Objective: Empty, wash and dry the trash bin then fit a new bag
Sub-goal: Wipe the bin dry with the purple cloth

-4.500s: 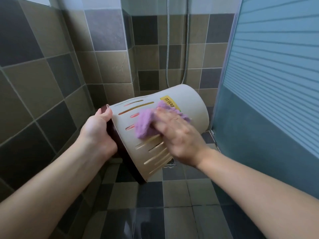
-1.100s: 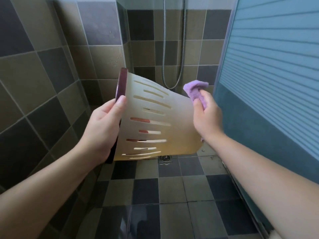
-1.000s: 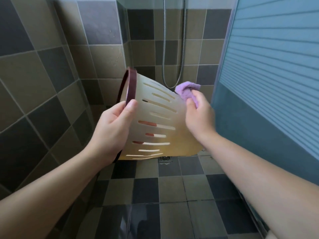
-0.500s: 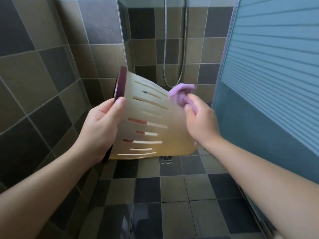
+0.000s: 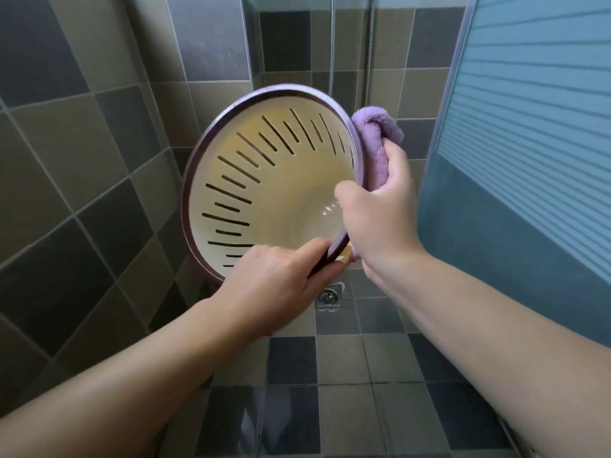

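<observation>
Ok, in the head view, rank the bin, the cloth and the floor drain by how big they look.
1. bin, by far the largest
2. cloth, partly hidden by the right hand
3. floor drain, smallest, though it lies farther away

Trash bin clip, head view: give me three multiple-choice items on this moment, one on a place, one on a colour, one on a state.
1. Where is the cloth?
A. Inside the bin
B. Outside the bin's right rim, in the right hand
C. On the floor

2. What colour is the bin's rim band?
A. Dark purple-brown
B. Green
C. White

3. How is the bin held?
A. Standing on the floor
B. Upside down
C. Lifted, with its opening facing the camera

Answers:
1 B: the purple cloth sits bunched in the right hand against the rim's outside.
2 A: the band rings the cream trash bin.
3 C: the left hand grips the lower rim and the inside bottom shows.
</observation>
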